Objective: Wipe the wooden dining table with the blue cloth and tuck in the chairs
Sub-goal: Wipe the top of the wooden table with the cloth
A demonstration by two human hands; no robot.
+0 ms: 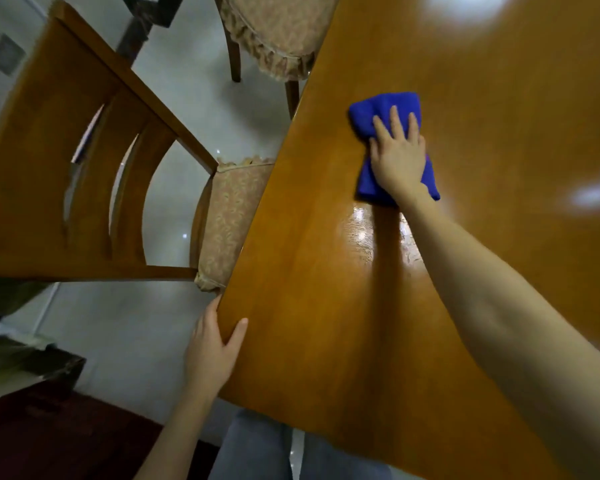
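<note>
Glossy wood worktop (326,306) w/ chair (49,150) at its edge; R grip (399,157) flat, fingers straight, pressing cloth (378,105); L grip (212,344) clasps worktop edge, thumb on top.

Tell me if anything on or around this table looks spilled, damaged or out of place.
Nothing stands out. The wooden table shows no spill or damage; the streaky sheen by the blue cloth looks like damp wiping streaks. The near chair sits only partly tucked under.
</note>
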